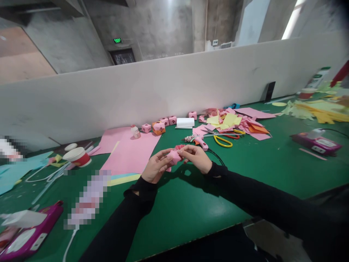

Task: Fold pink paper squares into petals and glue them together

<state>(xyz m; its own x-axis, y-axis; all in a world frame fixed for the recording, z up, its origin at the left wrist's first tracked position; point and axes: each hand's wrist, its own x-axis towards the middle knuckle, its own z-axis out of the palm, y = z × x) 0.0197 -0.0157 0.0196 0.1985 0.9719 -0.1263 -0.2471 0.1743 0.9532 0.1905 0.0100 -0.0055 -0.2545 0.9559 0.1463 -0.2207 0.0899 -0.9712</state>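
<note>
Between my two hands is a folded pink paper piece (pixel 174 156), star-like from this side, held above the green table. My left hand (pixel 156 166) grips it from the left with thumb and fingers. Pinched fingers of my right hand (pixel 198 157) meet its right edge, where red pleated paper (pixel 180 147) shows behind. Just beyond my hands lies a pink hot glue gun (pixel 201 142) with a black cord. Scissors with yellow handles (pixel 223 141) rest to its right.
Pink sheets (pixel 128 149), folded paper balls (pixel 159 127) and a white roll (pixel 185 122) lie along the partition (pixel 163 91). Paper scraps (pixel 226 120) are piled to the right. A paper cup (pixel 77 157) and purple power strips (pixel 316 142) stand at the sides.
</note>
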